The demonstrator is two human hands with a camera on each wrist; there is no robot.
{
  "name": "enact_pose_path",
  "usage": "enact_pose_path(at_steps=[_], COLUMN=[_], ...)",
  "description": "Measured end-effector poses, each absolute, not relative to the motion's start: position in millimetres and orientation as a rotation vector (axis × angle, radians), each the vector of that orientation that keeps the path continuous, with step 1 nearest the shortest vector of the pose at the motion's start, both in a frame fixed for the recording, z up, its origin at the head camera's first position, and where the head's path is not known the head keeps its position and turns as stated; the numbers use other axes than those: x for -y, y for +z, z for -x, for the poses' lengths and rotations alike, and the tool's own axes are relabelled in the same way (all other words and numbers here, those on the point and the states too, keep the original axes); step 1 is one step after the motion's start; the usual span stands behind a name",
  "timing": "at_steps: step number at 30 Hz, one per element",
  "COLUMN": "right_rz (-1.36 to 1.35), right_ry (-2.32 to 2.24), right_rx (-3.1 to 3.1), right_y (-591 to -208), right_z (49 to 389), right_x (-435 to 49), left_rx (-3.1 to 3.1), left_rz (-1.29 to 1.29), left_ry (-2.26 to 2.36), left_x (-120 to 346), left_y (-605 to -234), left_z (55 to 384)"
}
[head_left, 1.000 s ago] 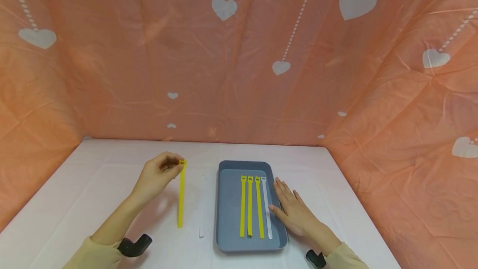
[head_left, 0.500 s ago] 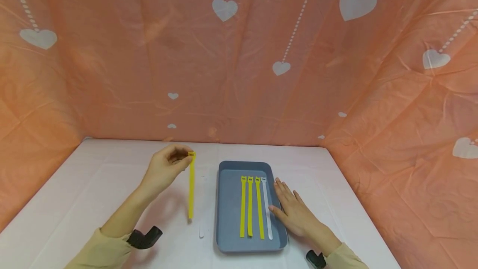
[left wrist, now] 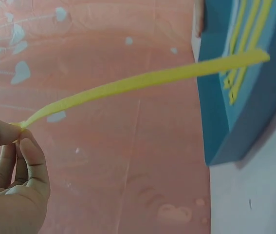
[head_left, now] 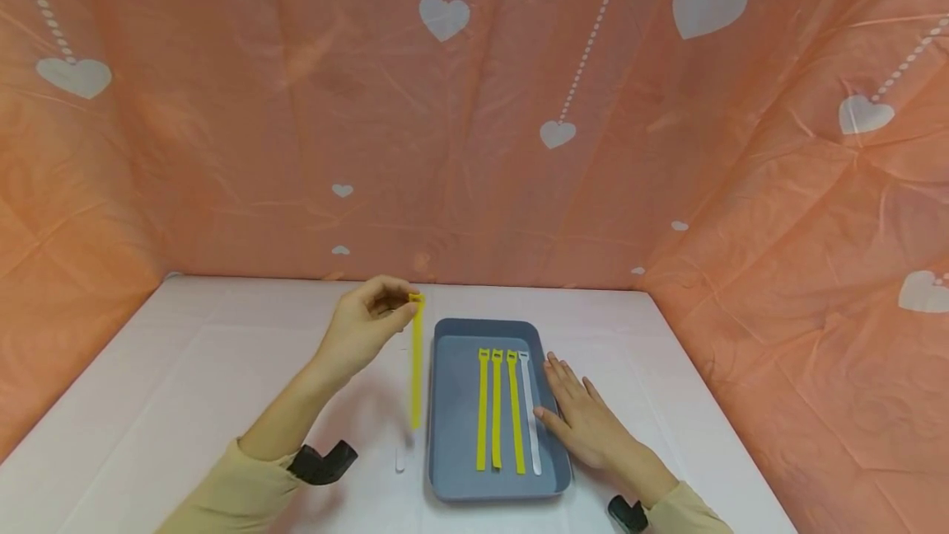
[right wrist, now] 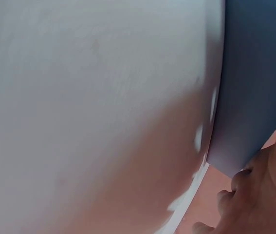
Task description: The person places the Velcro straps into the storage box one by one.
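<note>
Between thumb and fingertips, my left hand [head_left: 365, 324] pinches a yellow cable strap [head_left: 417, 365] by its slotted head. The strap hangs down just left of the blue-grey tray [head_left: 454, 480]; in the left wrist view the yellow strap [left wrist: 128, 85] stretches toward the tray [left wrist: 220, 146]. Inside the tray, three yellow straps [head_left: 482, 410] and one white strap [head_left: 530, 414] lie side by side, heads at the far end. My right hand [head_left: 586, 427] rests with extended fingers against the tray's right rim. In the right wrist view its fingers [right wrist: 242, 181] show beside the tray wall [right wrist: 249, 87].
Another white strap [head_left: 400, 460] lies on the white table [head_left: 222, 353] left of the tray, partly behind the held strap. An orange curtain with white hearts [head_left: 445, 147] encloses the table at the back and sides.
My left hand has moved right and slightly away with the yellow strap, from left of the loose white strap to close beside the tray. The right hand and tray stay in place.
</note>
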State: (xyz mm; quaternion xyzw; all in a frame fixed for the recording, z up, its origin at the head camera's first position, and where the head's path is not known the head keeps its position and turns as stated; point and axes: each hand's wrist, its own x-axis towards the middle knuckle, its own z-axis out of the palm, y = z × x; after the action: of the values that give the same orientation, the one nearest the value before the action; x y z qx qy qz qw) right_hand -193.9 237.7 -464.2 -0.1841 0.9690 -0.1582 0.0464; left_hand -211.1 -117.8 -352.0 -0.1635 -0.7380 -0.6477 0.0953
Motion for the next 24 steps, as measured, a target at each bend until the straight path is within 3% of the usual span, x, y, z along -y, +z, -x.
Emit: enact_pose_path(at_steps=[15,24], right_rz=[0.562,0.563], right_ry=[-0.483,-0.482], right_rx=[-2.955,-2.967], right_y=[-464,-465], right_z=[194,195], right_x=[-239,-239], left_rx=[2.171,2.250], left_rz=[0.604,0.521], left_ry=[-2.025,-2.073], left_x=[73,60], left_y=[-366,-386], left_z=[214,218])
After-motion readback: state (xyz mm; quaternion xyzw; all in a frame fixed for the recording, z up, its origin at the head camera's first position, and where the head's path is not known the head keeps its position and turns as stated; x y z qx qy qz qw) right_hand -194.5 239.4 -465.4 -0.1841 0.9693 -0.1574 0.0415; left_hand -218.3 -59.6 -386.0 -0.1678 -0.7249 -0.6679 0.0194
